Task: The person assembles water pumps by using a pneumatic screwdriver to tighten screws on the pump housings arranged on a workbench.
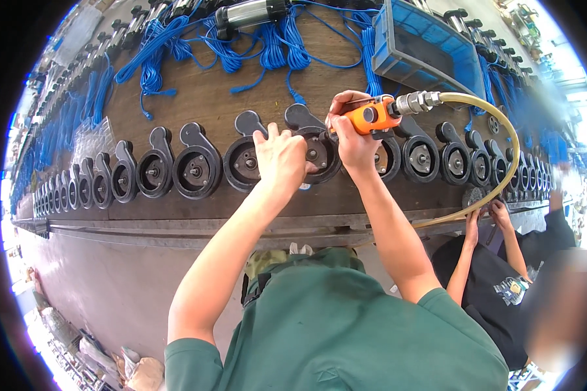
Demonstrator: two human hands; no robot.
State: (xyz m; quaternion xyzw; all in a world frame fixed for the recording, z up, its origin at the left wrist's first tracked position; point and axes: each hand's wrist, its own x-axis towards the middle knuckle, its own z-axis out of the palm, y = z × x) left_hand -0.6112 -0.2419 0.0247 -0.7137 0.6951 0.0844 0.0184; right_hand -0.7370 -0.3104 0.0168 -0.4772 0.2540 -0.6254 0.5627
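My right hand [357, 140] is closed round an orange air tool [374, 117], held over the row of round black housings. A metal coupling [416, 102] joins its back end to a yellowish hose [516, 150]. The tool's working end is hidden by my fingers. Just left of it, my left hand [280, 159] has its fingers bent down between two housings, its thumb on the face of the right-hand round black housing [326, 163]. Part of the left-hand housing [240, 163] is covered by that hand. Each housing has a grey metal centre and a rounded arm at its top.
More housings [197, 171] line the bench [205, 104] both ways. Behind them lie bundled blue cables [225, 58], a metal cylinder with black ends [251, 13] and a blue crate [427, 49]. The hose crosses right, near a co-worker's hands [489, 218]. The bench's front edge [195, 228] runs before me.
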